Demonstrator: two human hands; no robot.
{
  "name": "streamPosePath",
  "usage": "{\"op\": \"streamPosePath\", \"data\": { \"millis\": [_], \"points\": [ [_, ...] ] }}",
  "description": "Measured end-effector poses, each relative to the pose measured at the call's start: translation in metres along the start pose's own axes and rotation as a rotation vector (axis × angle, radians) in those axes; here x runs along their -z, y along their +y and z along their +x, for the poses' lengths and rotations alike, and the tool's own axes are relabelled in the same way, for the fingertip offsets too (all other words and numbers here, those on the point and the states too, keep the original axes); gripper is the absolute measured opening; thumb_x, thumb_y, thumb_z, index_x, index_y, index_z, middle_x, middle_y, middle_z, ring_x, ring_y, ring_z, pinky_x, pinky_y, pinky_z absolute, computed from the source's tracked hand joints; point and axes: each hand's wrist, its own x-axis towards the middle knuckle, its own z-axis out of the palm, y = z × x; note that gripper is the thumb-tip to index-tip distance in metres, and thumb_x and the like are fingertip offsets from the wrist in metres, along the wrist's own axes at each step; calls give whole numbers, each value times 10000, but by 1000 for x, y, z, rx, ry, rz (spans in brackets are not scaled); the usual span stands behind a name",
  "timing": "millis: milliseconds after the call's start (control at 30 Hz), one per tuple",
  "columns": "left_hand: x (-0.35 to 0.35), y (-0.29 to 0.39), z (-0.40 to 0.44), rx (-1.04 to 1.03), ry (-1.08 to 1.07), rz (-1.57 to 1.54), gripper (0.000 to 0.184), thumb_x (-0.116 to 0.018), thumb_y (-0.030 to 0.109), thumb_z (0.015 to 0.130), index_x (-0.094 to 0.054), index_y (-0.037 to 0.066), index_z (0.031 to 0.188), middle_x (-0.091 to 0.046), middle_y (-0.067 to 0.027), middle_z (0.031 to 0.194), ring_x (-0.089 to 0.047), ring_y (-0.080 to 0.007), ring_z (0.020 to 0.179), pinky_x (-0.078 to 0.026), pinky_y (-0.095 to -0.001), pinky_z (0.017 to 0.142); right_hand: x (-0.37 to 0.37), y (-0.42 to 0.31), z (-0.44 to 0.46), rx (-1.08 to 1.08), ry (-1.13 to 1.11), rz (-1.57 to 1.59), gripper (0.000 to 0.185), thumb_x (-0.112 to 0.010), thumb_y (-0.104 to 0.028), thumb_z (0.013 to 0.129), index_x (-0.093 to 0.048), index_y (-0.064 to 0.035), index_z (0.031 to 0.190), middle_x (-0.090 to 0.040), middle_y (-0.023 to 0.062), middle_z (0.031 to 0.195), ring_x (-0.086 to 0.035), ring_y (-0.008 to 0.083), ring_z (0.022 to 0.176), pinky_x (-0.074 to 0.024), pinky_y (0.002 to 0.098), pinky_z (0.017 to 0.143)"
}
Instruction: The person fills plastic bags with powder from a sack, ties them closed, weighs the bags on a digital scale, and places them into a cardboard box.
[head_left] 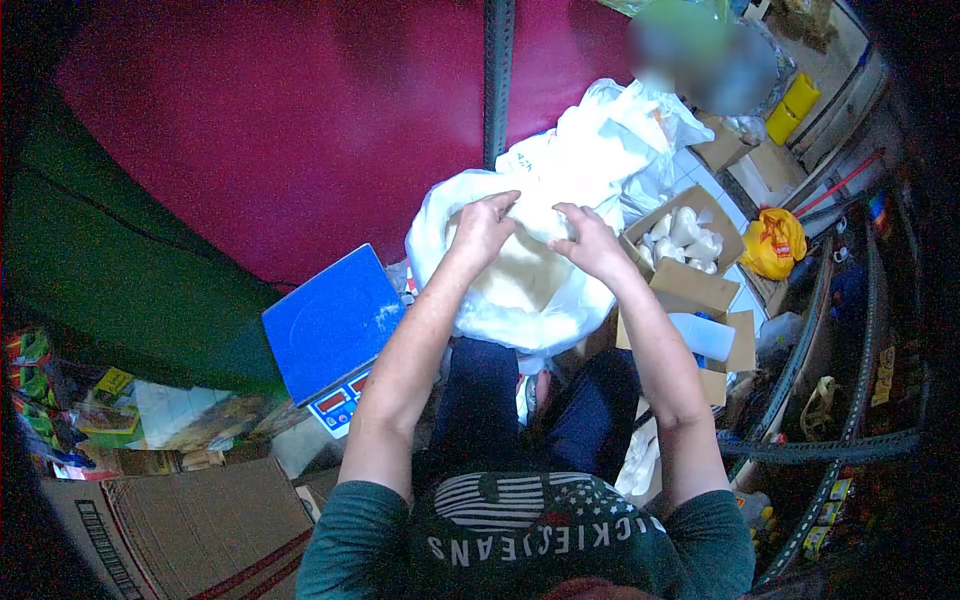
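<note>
Between my two hands is a small white plastic bag [540, 217], bright and washed out, so its contents are hard to make out. My left hand [484, 234] pinches its left side, and the fingers of my right hand [592, 240] curl at its right side. Both hands are over a large open white sack [525, 330] with its rim folded out, holding a pale cream powder [515, 270]. Left of the sack stands a digital scale [335, 320] with a blue platform and a dusting of white on it.
To the right, a cardboard box [640, 225] holds several small filled white bags [685, 238]. Below it is another open carton [740, 345]. Behind the sack lie more white plastic bags [620, 140] and a metal post [497, 90]. Shelving [850, 440] lines the right; flattened cardboard [210, 520] is lower left.
</note>
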Motion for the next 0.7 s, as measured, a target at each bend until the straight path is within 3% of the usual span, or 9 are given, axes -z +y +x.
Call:
{"op": "streamPosePath", "data": {
  "millis": [100,200,300,500,700],
  "points": [
    [-6,-8,3,-46,44,6,455,-559,14,708,-604,39,1159,-644,-191,1040,-646,-264,873,-489,-340,821,22,-28,3,-9,-28,-248,536,-699,-246,723,-521,-155,1221,-555,148,1109,-527,319,1084,-398,465,912],
    [-7,0,7,65,-18,28,440,-560,40,722,-612,61,1158,-666,-170,980,-659,-216,761,-508,-323,753,35,-44,15,21,-30,-525,532,-724,-231,706,-539,-174,1202,-559,115,1116,-517,273,1107,-353,487,937],
    [-13,-2,13,108,-7,-23,433,-553,56,735,-619,88,1162,-680,-143,919,-653,-173,687,-512,-306,705,43,-61,26,51,-27,-761,332,-534,-171,834,-585,-192,1161,-565,86,1106,-524,238,1089,-308,472,924],
    [-10,10,24,249,-55,-266,460,-528,18,735,-577,2,1193,-662,-123,1018,-616,-136,659,-498,-272,657,59,-84,38,97,-31,-977,308,-503,-184,857,-614,-210,1143,-564,67,1130,-507,222,1119,-228,523,980],
    [-4,14,34,259,-113,-471,501,-514,-36,727,-525,-51,1227,-610,-120,1137,-598,-126,762,-486,-248,641,71,-96,39,170,43,-1025,327,-544,-131,818,-618,-212,1126,-566,59,1137,-504,216,1127,-185,561,1050]
  ]
}}
